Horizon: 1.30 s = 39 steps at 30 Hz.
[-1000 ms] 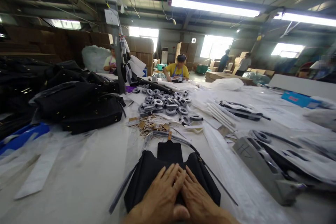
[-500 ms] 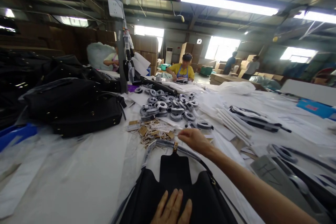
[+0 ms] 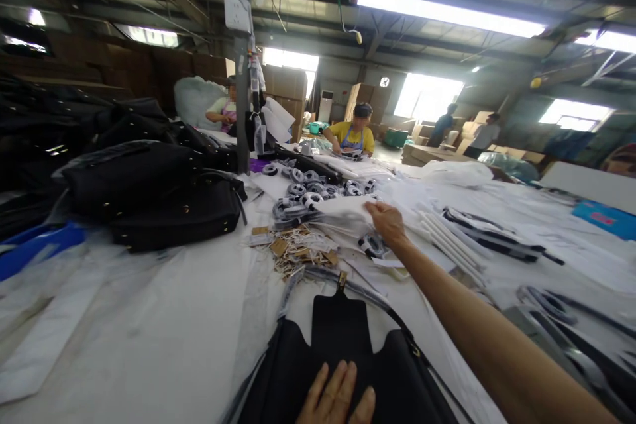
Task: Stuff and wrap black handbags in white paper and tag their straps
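Note:
My left hand [image 3: 336, 396] lies flat with fingers spread on a black leather bag [image 3: 342, 358] at the near edge of the table. The bag's flap points away from me and ends in a small gold clasp [image 3: 342, 280]. My right arm stretches out across the table. My right hand [image 3: 389, 223] is pinched on a sheet of white tissue paper [image 3: 342, 213], lifting it over a heap of coiled grey straps [image 3: 308, 195]. A pile of small brown tags [image 3: 298, 252] lies between the bag and the coils.
Stacked black bags [image 3: 159, 192] sit at the left beside a metal post [image 3: 242, 79]. White rolled sticks [image 3: 447, 238] and black straps [image 3: 497, 238] lie to the right. Several people work at the far end, one in yellow [image 3: 354, 136].
My right hand left the bag, reached forward past the tags and took hold of the white paper by the coils. My left hand stayed flat on the bag.

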Available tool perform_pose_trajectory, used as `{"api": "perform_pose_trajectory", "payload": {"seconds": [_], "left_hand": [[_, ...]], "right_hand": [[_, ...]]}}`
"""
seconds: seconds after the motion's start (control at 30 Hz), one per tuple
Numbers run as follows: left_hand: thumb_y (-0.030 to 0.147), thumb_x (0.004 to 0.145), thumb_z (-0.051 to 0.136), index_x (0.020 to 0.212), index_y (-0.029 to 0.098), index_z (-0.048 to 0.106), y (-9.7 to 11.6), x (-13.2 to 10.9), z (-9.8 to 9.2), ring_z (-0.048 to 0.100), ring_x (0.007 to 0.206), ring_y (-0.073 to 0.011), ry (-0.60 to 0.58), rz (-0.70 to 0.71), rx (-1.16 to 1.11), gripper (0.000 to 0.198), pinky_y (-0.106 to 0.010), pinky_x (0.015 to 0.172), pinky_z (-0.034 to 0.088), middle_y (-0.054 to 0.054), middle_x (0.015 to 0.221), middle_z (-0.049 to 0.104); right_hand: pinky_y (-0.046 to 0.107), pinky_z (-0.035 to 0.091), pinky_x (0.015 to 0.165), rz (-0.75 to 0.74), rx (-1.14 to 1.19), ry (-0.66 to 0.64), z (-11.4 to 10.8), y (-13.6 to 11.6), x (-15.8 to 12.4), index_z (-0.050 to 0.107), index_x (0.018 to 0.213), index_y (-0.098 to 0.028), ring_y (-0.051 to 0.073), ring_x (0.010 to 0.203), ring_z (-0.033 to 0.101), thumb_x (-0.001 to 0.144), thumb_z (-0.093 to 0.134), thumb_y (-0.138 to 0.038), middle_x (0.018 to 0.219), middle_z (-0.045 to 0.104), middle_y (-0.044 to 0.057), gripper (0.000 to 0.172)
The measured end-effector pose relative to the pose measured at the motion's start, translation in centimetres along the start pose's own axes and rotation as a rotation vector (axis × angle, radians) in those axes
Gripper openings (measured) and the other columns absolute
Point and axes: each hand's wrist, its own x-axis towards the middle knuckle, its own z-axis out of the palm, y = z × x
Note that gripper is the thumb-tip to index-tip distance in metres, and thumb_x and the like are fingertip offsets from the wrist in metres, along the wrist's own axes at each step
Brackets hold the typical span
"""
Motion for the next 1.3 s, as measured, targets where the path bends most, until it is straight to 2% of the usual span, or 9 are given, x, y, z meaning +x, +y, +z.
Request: {"api": "perform_pose_trajectory", "payload": {"seconds": [0.23,0.37,0.47,0.6,0.7,0.77,0.97,1.13,1.3], "left_hand": [[0.035,0.095,0.057,0.150,0.024,0.035,-0.5,1.6,-3.5,0.059,0.124,-0.0191,-0.132,-0.060,-0.206,0.059,-0.029,0.108,0.046,-0.006,0.135,0.062],[0.053,0.077,0.074,0.151,0.019,0.032,0.6,2.7,-6.9,0.054,0.129,-0.0313,-0.255,-0.419,-0.582,0.092,-0.047,0.110,0.045,-0.016,0.139,0.057],[0.042,0.078,0.074,0.149,0.019,0.034,0.4,3.6,-8.7,0.057,0.125,-0.0290,-0.186,-0.770,-1.014,0.085,-0.049,0.109,0.044,-0.016,0.135,0.059],[0.039,0.084,0.064,0.138,0.017,0.046,-1.2,4.6,-9.6,0.060,0.120,-0.0275,0.321,-1.180,-1.602,0.061,-0.042,0.097,0.052,-0.015,0.130,0.061],[0.049,0.085,0.061,0.118,0.011,0.059,-2.2,5.3,-10.0,0.066,0.107,-0.0280,0.634,-1.468,-1.822,0.050,-0.039,0.089,0.055,-0.016,0.113,0.069],[0.053,0.082,0.066,0.113,0.010,0.061,-2.3,5.6,-10.2,0.068,0.101,-0.0277,0.663,-1.531,-1.858,0.053,-0.039,0.088,0.056,-0.016,0.106,0.071],[0.011,0.063,0.068,0.123,0.016,0.056,-1.9,5.1,-9.4,0.069,0.077,-0.0190,0.515,-1.588,-1.480,0.062,-0.028,0.073,0.056,-0.006,0.093,0.073],[0.009,0.058,0.059,0.122,0.014,0.056,-2.1,5.0,-8.9,0.066,0.066,-0.0164,0.528,-1.619,-1.457,0.064,-0.023,0.059,0.052,-0.003,0.080,0.071],[0.006,0.058,0.057,0.124,0.015,0.054,-2.2,5.5,-9.4,0.066,0.068,-0.0167,0.579,-1.660,-1.517,0.067,-0.027,0.067,0.056,-0.003,0.082,0.070]], "right_hand": [[0.026,0.041,0.060,-0.250,0.272,0.610,-15.5,-3.7,-1.8,0.068,0.072,-0.015,0.014,0.059,0.052,0.085,0.062,-0.051,0.062,0.061,-0.001,0.038],[0.025,0.043,0.063,-0.488,0.116,0.468,-20.0,-9.2,-9.7,0.067,0.069,-0.018,0.013,0.061,0.056,0.087,0.064,-0.045,0.063,0.063,-0.001,0.032],[0.021,0.038,0.057,-0.553,0.078,0.095,-17.9,-12.0,-16.6,0.063,0.063,-0.018,0.010,0.053,0.051,0.091,0.060,-0.040,0.056,0.059,-0.003,0.036],[0.022,0.039,0.061,-0.497,0.018,-0.442,-10.6,-11.9,-24.1,0.069,0.069,-0.019,0.013,0.061,0.059,0.094,0.056,-0.035,0.067,0.069,0.002,0.033],[0.024,0.047,0.068,-0.261,0.191,-0.790,-6.5,-9.9,-26.7,0.075,0.089,-0.019,0.017,0.072,0.067,0.093,0.059,-0.041,0.081,0.075,0.004,0.027],[0.028,0.052,0.077,-0.170,0.357,-0.936,-6.1,-8.3,-26.9,0.071,0.116,-0.020,0.021,0.087,0.070,0.086,0.068,-0.042,0.106,0.075,0.006,0.037],[0.046,0.039,0.112,-0.471,0.128,-0.846,-11.0,-5.1,-24.8,0.058,0.137,-0.025,0.030,0.132,0.050,0.073,0.082,-0.036,0.142,0.057,0.009,0.069],[0.043,0.041,0.110,-0.383,0.040,-0.862,-11.0,-3.2,-24.7,0.064,0.130,-0.024,0.028,0.129,0.054,0.083,0.072,-0.042,0.138,0.061,0.009,0.051],[0.040,0.040,0.111,-0.437,0.004,-0.824,-10.2,-3.1,-24.5,0.062,0.133,-0.025,0.026,0.131,0.052,0.083,0.066,-0.028,0.142,0.057,0.008,0.050]]}}
